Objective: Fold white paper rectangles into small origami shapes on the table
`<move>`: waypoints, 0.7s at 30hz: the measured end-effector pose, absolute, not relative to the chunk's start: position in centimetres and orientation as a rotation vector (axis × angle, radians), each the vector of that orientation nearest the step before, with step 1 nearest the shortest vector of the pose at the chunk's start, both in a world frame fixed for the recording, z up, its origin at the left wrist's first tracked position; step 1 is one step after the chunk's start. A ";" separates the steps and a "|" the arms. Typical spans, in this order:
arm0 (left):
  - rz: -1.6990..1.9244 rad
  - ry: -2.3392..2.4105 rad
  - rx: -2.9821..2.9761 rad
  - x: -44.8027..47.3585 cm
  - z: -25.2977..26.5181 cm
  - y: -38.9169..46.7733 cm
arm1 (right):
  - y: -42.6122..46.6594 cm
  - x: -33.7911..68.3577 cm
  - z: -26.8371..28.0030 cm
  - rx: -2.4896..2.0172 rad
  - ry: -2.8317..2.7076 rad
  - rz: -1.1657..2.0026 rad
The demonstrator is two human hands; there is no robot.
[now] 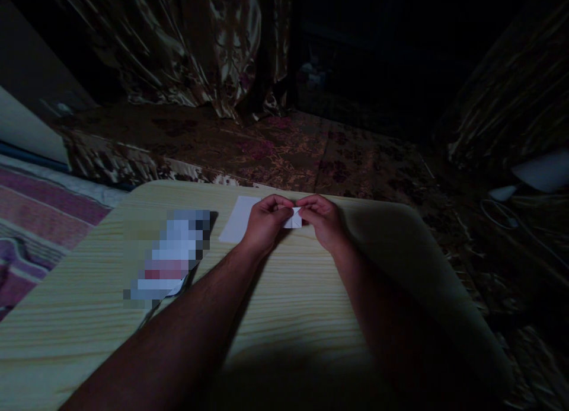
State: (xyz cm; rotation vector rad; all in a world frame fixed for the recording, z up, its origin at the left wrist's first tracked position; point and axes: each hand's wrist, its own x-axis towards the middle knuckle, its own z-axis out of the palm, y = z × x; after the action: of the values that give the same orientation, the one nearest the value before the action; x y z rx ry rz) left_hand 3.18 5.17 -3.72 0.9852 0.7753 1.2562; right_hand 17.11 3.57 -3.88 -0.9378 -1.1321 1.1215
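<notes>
Between both hands is a small folded piece of white paper (293, 221) with crease lines on its face. My left hand (265, 220) pinches its left upper edge between thumb and fingers. On the other side, my right hand (323, 220) grips the right upper edge the same way, the two thumbs close together. The paper is held near the far edge of the wooden table (302, 316). A flat white sheet (240, 218) lies just left of my left hand, partly covered by it.
To the left on the table lies a blurred-out, phone-like object (171, 254) with a cable running from it. Beyond the table are a patterned cloth-covered ledge (267, 141) and a draped curtain (231, 43). A white lamp-like object (542, 171) stands at the right. Striped bedding (35, 215) is at the left.
</notes>
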 end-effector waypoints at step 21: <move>1.067 0.653 0.984 2.7 -3.2 5.0 | 3.3 18.6 -3.7 -0.780 -1.248 1.447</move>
State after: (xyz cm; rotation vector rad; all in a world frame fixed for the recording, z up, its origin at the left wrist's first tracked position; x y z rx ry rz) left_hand 2.66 5.03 -3.23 0.9839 0.6527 1.0669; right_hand 18.64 3.30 -3.70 -0.7796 -1.2481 1.4474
